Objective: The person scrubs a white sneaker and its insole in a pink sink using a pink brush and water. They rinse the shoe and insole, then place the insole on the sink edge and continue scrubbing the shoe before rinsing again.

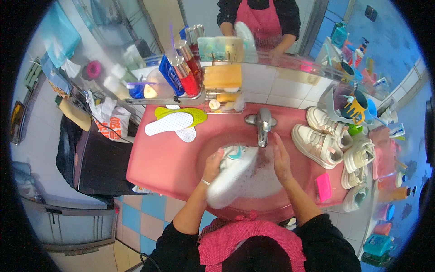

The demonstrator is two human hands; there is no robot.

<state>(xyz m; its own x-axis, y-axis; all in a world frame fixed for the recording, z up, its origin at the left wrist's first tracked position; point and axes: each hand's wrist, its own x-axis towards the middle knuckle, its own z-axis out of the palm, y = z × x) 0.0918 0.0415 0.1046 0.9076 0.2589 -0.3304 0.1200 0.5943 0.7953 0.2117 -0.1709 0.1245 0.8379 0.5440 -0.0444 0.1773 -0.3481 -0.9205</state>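
My left hand grips a white sneaker with a teal mark on its side, tilted over the pink washbasin. The sneaker's sole faces right, towards the tap. Beside the chrome faucet, my right hand is held upright with its palm turned to the left and nothing in it. Whitish, foamy-looking water shows in the bowl below. A bright pink brush or soap block lies on the basin's right rim; which of the two I cannot tell.
Several shoes, among them a cream sneaker, crowd the right side. White and yellow-green insoles lie at the back left. A glass shelf with toiletries runs below the mirror. Past the basin's left edge stands a dark cabinet.
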